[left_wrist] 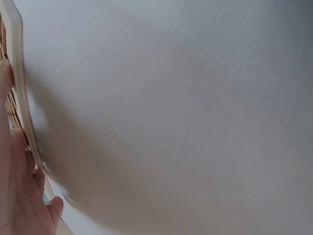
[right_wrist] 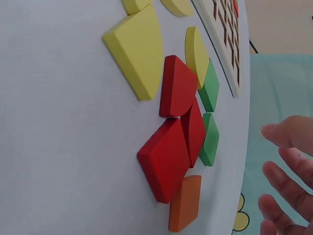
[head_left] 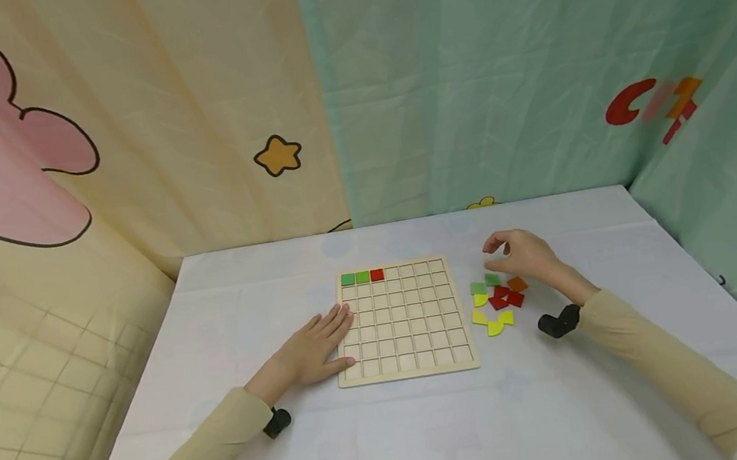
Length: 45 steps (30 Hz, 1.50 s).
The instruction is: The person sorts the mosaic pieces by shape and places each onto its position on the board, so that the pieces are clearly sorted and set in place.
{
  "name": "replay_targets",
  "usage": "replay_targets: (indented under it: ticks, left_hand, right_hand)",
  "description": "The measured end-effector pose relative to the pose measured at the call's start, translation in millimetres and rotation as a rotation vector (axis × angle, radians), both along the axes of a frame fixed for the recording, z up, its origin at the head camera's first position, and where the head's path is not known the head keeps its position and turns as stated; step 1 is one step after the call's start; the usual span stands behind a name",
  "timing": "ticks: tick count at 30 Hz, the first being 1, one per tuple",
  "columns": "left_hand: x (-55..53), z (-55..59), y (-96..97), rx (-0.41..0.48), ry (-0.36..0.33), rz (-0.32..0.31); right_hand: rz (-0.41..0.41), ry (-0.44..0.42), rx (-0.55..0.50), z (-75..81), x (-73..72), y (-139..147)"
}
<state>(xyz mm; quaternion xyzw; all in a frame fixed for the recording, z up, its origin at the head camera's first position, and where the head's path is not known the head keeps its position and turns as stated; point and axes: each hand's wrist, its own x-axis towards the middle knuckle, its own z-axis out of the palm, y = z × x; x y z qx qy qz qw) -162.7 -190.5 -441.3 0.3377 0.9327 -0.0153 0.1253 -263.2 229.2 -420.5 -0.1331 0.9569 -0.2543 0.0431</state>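
Note:
A square wooden grid board (head_left: 409, 374) lies mid-table, its top row holding two green tiles (head_left: 363, 277) and a red tile (head_left: 377, 275) at the left end. My left hand (head_left: 310, 351) rests flat on the board's left edge, fingers straight. To the right of the board my right hand (head_left: 525, 253) hovers above loose pieces, thumb and fingers apart with nothing between them. Under it lie green squares (right_wrist: 210, 139), red pieces (right_wrist: 166, 159), an orange piece (right_wrist: 185, 203) and several yellow pieces (right_wrist: 139, 51), some with one rounded side.
The white-covered table (head_left: 394, 441) carries the board and pieces. Printed curtains (head_left: 495, 76) hang behind and at both sides. A black wrist camera (head_left: 559, 321) sits on the right wrist, and another black device (head_left: 278, 423) on the left.

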Motion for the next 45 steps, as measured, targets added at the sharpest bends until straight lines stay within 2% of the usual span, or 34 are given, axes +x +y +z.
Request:
replay_targets:
  ticks: [6, 12, 22, 41, 45]
  left_hand:
    - [-1.2, -1.5, -1.8, -0.008, 0.006, 0.003]
    - [-1.3, -1.5, -2.2, 0.000, -0.002, 0.006]
    - [-0.5, -1.9, -1.1, -0.003, -0.011, 0.011]
    - [0.6, 3.2, 0.3, -0.001, -0.010, -0.007]
    - [0.6, 2.8, -0.1, -0.010, -0.007, -0.013]
  right_hand:
    - [-0.003, -0.002, -0.005, -4.5, 3.7, 14.5]
    - [0.027, 0.022, -0.025, -10.8, 6.4, 30.9]
    - [0.056, 0.009, -0.041, -19.5, 15.0, 53.1]
    - [0.170, -0.011, -0.075, -25.5, 25.1, 70.4]
    - [0.173, -0.031, -0.072, -25.5, 27.5, 70.4]
